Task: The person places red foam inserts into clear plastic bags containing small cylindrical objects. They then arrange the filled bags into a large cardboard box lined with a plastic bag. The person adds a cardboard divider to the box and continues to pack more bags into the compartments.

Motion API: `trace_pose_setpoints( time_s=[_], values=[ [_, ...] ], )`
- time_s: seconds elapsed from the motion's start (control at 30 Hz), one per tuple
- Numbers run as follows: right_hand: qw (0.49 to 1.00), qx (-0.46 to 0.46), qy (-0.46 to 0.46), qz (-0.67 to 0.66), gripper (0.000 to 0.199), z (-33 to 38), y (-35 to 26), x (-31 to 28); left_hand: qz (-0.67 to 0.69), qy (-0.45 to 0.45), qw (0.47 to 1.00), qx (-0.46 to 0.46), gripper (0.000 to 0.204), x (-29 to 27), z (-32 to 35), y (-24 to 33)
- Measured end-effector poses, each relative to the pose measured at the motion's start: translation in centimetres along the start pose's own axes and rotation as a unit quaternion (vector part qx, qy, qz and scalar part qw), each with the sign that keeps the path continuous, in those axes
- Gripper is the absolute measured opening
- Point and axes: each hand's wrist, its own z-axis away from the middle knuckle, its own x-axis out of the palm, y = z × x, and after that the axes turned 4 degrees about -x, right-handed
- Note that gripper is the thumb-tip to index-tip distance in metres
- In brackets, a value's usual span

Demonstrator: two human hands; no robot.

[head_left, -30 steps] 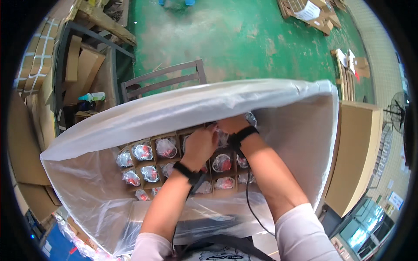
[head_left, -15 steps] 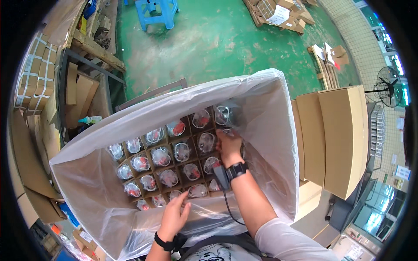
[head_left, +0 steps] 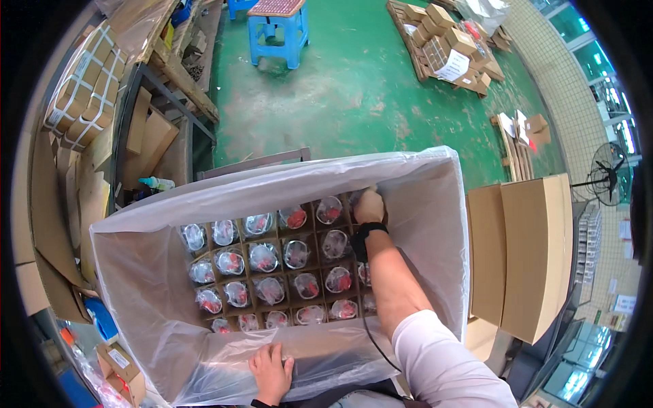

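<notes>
A large carton lined with clear plastic film (head_left: 156, 299) stands in front of me. Inside it, a cardboard divider grid (head_left: 317, 239) holds plastic-wrapped round items, among them one (head_left: 296, 253) near the middle; red parts show through several wrappings. My right hand (head_left: 369, 206) reaches down into the far right corner cell, its fingers curled and pointing down. What it grips there is hidden by the hand. My left hand (head_left: 271, 370) lies on the film at the near side of the carton, fingers stretched out, holding nothing.
Flat brown cartons (head_left: 534, 251) stand against the right side. At the left is a workbench with strapped boxes (head_left: 85, 85). Beyond lie a green floor, a blue stool (head_left: 277, 37) and a pallet of small boxes (head_left: 442, 51). A black cable (head_left: 373, 333) hangs by my right arm.
My right hand has moved to the farthest right cell from the one nearer me. My left hand has drawn back from the items to the carton's near side. The view has shifted.
</notes>
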Motion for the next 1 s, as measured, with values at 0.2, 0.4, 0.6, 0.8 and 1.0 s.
trace_pose_setpoints(
  time_s=[0.2, 0.4, 0.6, 0.8, 1.0],
  values=[
    [0.97, -0.219, 0.093, 0.053, 0.013, 2.2, 1.3, -0.4, 0.01, 0.017, 1.0, 0.005, 0.05, 0.4, -0.1, 0.0],
    [0.97, -0.219, -0.094, 0.037, 0.024, 6.0, 0.9, -1.8, 0.007, 0.019, 1.0, -0.003, 0.05, 0.3, 0.3, -0.2],
    [0.942, -0.17, -0.269, 0.105, 0.033, 1.9, -0.6, -1.4, -0.027, 0.046, 0.999, 0.003, 0.046, 0.4, 0.6, -0.1],
    [0.966, -0.2, -0.164, -0.027, 0.028, 3.2, -0.2, -3.6, -0.016, 0.057, 0.998, -0.007, 0.048, 0.9, 1.1, -0.6],
    [0.978, -0.16, -0.1, 0.084, 0.036, 3.6, 3.2, -1.1, -0.018, 0.051, 0.998, 0.009, 0.047, 1.5, 0.4, 0.3]
  ],
)
